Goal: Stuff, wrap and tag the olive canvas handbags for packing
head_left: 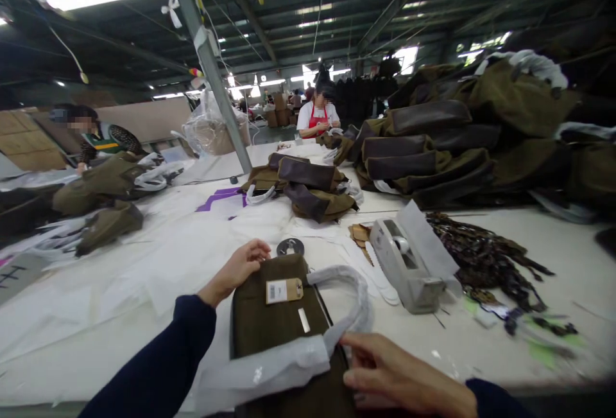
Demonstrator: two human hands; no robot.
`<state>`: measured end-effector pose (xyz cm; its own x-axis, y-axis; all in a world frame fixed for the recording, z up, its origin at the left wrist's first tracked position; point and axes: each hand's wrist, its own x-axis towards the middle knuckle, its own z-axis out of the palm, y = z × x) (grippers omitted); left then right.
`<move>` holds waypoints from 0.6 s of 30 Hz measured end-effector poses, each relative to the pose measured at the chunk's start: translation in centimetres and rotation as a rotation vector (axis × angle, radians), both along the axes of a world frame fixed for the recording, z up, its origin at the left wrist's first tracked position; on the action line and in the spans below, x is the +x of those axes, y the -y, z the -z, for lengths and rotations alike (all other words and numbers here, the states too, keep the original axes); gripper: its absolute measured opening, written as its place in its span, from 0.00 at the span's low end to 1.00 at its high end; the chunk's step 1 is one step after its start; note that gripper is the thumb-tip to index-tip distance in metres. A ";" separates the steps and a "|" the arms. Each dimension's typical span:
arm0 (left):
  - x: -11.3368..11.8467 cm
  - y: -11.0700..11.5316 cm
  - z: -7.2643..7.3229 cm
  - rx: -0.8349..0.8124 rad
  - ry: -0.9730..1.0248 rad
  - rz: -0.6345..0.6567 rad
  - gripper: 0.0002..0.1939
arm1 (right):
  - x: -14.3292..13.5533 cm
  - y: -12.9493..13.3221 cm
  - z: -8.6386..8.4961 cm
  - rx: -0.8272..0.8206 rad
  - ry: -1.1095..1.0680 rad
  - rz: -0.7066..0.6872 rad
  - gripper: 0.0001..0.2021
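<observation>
An olive-brown bag (282, 325) lies on the white table right in front of me. On it are a cardboard tag with a barcode label (283, 291) and a small white strip (303, 320). Its handle (353, 296) is wrapped in white padding and loops out on the right; a wider white wrap (264, 366) crosses the bag's near part. My left hand (240, 270) rests at the far left corner, fingers loosely stretched over it. At the bag's right edge, my right hand (389, 366) has curled fingers, the index against the handle's wrapped end.
A grey tape dispenser (407, 264) stands to the right, beside a heap of dark brown straps (481, 251). Piled bags (423, 142) rise at the back right, with a smaller stack (310, 183) ahead. One co-worker (318, 115) is across the table, another (103, 135) at left.
</observation>
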<state>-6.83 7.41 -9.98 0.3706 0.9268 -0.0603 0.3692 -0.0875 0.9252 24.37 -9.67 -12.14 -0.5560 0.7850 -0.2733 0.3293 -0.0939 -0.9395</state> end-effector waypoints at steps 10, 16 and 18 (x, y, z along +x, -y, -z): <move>5.5 4.8 -5.6 0.123 -0.418 0.313 0.20 | -5.7 2.8 4.6 -0.343 -0.510 0.052 0.26; 8.9 15.5 -1.4 0.259 -0.616 0.342 0.07 | -5.6 3.2 3.3 -0.192 -0.464 -0.015 0.20; 8.9 16.1 -1.3 0.265 -0.531 0.241 0.08 | -4.6 2.8 2.0 -0.148 -0.428 -0.049 0.20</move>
